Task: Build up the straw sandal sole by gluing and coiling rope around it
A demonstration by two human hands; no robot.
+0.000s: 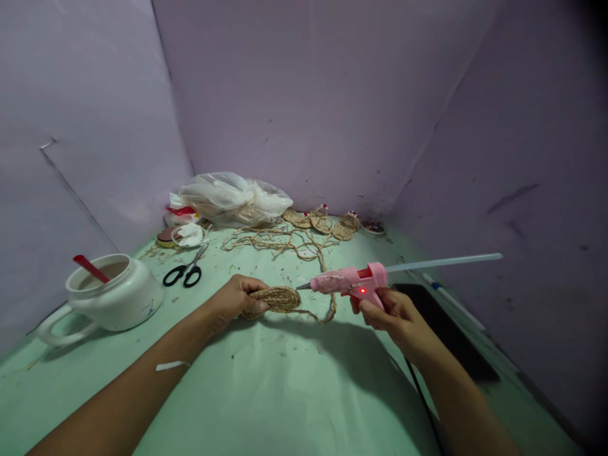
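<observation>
My left hand (241, 299) grips an oval coil of braided straw rope (280, 297) between thumb and fingers, holding it just over the table. In my right hand (387, 311) is a pink hot glue gun (349, 280), its red light lit and a long clear glue stick (446, 261) poking out of the back. The metal nozzle points left and is right at the coil's right end; whether it touches I cannot tell. A loose length of the braided rope (327, 316) runs from the coil under the gun and back to a tangle behind.
Scissors (184, 273) lie left of centre, near a white mug-like pot (116, 304) with a red stick in it. At the back are a plastic bag (237, 199), several small woven straw pieces (344, 227) and a small dish (373, 227). A dark flat object (441, 332) lies right.
</observation>
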